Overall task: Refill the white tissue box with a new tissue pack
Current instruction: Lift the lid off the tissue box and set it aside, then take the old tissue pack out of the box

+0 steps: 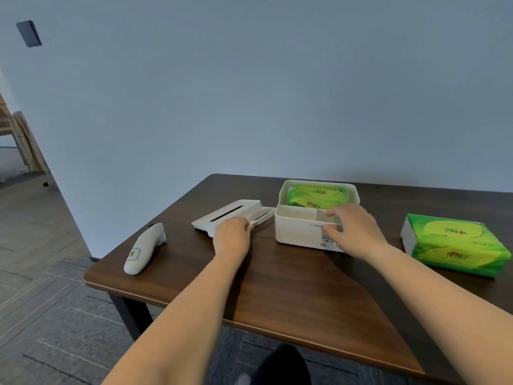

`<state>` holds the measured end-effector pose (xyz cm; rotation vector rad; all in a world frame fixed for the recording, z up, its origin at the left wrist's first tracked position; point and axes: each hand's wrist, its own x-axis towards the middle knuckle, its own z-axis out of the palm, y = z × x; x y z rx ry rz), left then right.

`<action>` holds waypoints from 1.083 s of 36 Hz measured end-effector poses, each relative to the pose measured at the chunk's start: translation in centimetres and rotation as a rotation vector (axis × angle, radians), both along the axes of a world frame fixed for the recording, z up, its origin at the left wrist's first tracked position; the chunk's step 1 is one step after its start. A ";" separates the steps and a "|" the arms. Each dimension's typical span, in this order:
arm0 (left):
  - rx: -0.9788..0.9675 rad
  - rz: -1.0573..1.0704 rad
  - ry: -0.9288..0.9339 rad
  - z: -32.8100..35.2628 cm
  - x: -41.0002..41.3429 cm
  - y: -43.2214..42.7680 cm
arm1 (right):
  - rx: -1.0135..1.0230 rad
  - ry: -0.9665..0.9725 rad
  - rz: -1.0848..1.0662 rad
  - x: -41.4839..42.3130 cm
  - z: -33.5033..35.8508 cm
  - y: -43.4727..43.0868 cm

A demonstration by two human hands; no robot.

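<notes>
Tissue box (pixel 299 232), green tissue pack (pixel 316 196) inside, lid (pixel 230 215) off

I see plain white: the open plastic box (pixel 298 234), slotted plastic lid (pixel 219 221), curved thermometer (pixel 144 248) at left. The wrapped tissue pack inside (pixel 316 194) and the loose tissue pack (pixel 460 245) at right are bright green with paler leaf shapes; wooden table (pixel 277 287) dark brown.

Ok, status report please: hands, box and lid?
Left hand grips lid. Right hand holds box, tissue pack inside. Nothing between lid and box.
</notes>
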<state>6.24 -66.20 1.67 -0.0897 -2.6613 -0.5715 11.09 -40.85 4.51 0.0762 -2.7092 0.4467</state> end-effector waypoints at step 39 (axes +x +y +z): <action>0.044 -0.280 -0.008 4.8 -3.2 5.3 | 0.125 -0.015 -0.041 -7.2 2.6 -3.0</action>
